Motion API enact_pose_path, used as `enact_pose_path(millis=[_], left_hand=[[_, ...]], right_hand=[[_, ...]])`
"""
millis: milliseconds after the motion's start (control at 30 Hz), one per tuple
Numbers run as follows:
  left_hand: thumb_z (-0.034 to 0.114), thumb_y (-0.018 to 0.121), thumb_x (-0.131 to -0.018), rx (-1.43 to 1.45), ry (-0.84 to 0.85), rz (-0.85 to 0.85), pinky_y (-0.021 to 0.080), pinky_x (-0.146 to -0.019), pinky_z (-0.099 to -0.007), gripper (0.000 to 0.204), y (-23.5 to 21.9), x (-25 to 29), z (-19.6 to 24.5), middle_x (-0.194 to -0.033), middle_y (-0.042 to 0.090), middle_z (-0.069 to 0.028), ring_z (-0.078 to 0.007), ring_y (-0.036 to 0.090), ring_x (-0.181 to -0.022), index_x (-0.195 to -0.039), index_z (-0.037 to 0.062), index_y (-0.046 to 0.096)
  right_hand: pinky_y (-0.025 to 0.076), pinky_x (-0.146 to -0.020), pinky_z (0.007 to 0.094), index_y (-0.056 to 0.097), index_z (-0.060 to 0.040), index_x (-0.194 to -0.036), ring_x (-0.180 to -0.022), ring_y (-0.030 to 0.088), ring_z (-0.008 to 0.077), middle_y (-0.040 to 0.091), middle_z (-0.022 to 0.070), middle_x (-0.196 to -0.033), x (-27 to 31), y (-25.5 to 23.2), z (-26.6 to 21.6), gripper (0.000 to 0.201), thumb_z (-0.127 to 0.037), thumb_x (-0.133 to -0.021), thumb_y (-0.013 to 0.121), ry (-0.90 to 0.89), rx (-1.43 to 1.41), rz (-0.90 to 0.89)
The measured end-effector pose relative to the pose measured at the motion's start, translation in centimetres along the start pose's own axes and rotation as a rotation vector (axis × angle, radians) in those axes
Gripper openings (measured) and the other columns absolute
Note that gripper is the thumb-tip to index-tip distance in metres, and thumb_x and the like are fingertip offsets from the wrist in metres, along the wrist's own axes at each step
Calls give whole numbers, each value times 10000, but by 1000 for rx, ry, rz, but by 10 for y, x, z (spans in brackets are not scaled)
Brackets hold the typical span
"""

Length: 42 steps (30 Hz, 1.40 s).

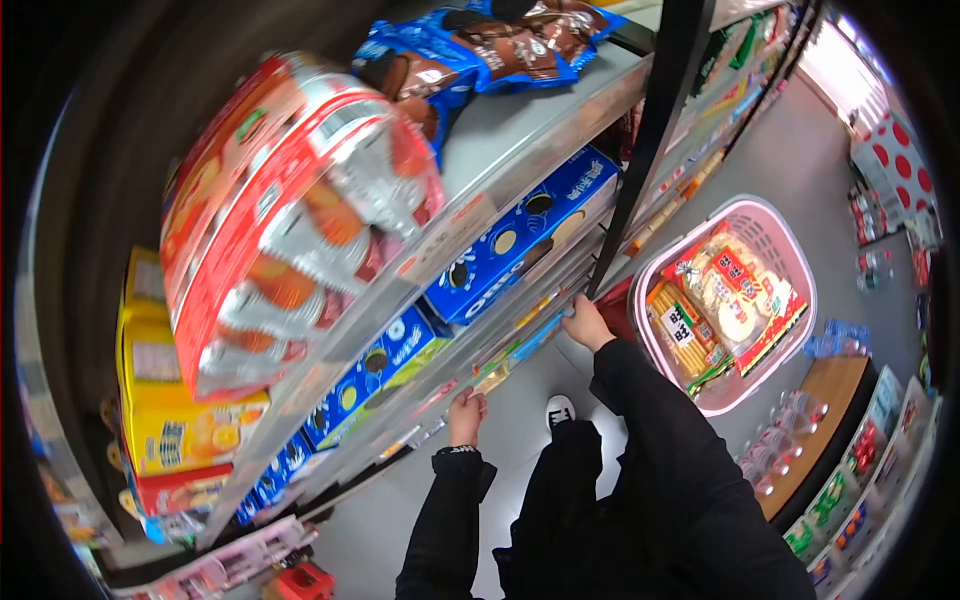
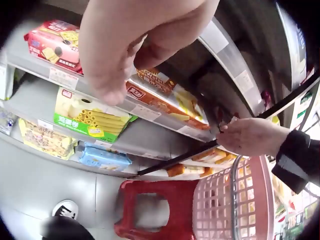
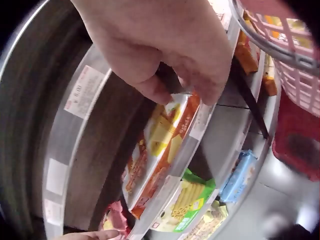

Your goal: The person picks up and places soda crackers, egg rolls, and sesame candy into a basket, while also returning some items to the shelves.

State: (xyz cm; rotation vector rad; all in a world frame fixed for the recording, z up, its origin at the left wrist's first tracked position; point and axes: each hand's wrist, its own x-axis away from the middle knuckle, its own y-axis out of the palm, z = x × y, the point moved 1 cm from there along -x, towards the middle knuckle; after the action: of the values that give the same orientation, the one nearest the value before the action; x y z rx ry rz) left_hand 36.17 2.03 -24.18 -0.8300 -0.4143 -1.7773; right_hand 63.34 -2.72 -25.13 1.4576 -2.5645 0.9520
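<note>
My right hand [image 1: 587, 323] reaches to a lower shelf, beside a dark upright post. In the right wrist view, its thumb and fingers bracket the near end of an orange-and-white biscuit box [image 3: 162, 150], which lies on the shelf. My left hand [image 1: 466, 417] hangs further along the shelf front, fingers loosely bent. In the left wrist view, it passes in front of that shelf, between a red biscuit packet [image 2: 54, 45] and the orange box, covering the box's left part. Nothing shows in its grasp. Its fingers reach to the red packet in the right wrist view.
A pink basket [image 1: 808, 300] holding snack packs stands on a red stool [image 2: 131, 212] to the right. Blue cookie boxes [image 1: 530, 235] and a large red-and-clear multipack [image 1: 290, 230] fill higher shelves. Egg rolls [image 2: 90, 117] lie one shelf below. Bottles [image 1: 785, 435] stand behind the basket.
</note>
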Motion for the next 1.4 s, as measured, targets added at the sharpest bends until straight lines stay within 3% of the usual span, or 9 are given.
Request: enact_pose_path(millis=[100,233,567,633,833,900,1000,1133,1400], left_hand=[[119,414,-802,-53,98,101,432,-627,-243,337,-1,-32,-3,-881,547,-73,-138,529,-692,-1111,-16,423],[164,438,-817,-471,300,131,335,-845,-316,294,-11,-82,-13,-1038,513,-132,-233,461,-989,-1046,-11,501],[140,553,-764,-114,282,-33,345,-785,-269,309,-1,-95,2,-1019,501,-33,-145,449,-919,-1051,36,504],[116,533,-762,1,88,35,357,-765,-280,278,11,-61,24,-996,503,-20,-139,453,-890,-1025,29,510],[6,434,-731,-187,108,-3,472,-630,-279,156,15,-1,40,-850,499,-57,-132,467,-792,-859,-46,505],[58,481,-758,-101,204,-17,349,-509,-204,101,4,3,5,-640,439,6,-74,418,-562,-801,-29,510],[78,478,-768,-89,126,-95,390,-724,-206,189,-5,54,0,-830,533,-46,-112,501,-793,-915,-35,511],[62,472,-770,-21,148,-25,387,-763,-222,324,-17,119,-7,-970,526,-70,-124,493,-875,-1073,-51,450],[-92,382,-696,-43,555,224,384,-793,-259,430,-34,179,16,-1008,506,-107,-163,492,-920,-1118,-19,421]], right_hand=[[377,-845,340,443,38,-1058,-956,492,333,514,238,-954,-13,4,3,480,-113,-626,590,-23,23,99],[400,-791,372,452,43,-977,-924,484,359,506,226,-929,-26,9,2,494,-194,-587,642,-125,35,96],[422,-748,386,516,67,-853,-839,524,368,543,234,-849,-30,14,-10,417,-252,-613,633,-88,90,135],[426,-736,389,532,57,-821,-823,530,365,550,229,-828,-23,4,-24,383,-249,-613,629,-47,144,119],[430,-665,393,575,1,-744,-721,538,347,550,198,-748,20,-17,-28,236,-184,-601,610,-17,51,111],[423,-609,371,555,16,-705,-652,528,323,531,180,-677,47,-27,-27,211,-166,-610,603,-157,52,194],[388,-529,335,527,24,-678,-557,488,260,483,153,-601,90,-46,-28,201,-148,-618,610,-85,-49,53],[397,-525,293,533,23,-721,-540,483,180,482,108,-589,144,-69,-38,192,-134,-651,619,-61,-65,-80],[425,-584,255,562,11,-884,-683,530,180,525,105,-800,174,-79,-99,215,-87,-697,605,-261,-134,-92]])
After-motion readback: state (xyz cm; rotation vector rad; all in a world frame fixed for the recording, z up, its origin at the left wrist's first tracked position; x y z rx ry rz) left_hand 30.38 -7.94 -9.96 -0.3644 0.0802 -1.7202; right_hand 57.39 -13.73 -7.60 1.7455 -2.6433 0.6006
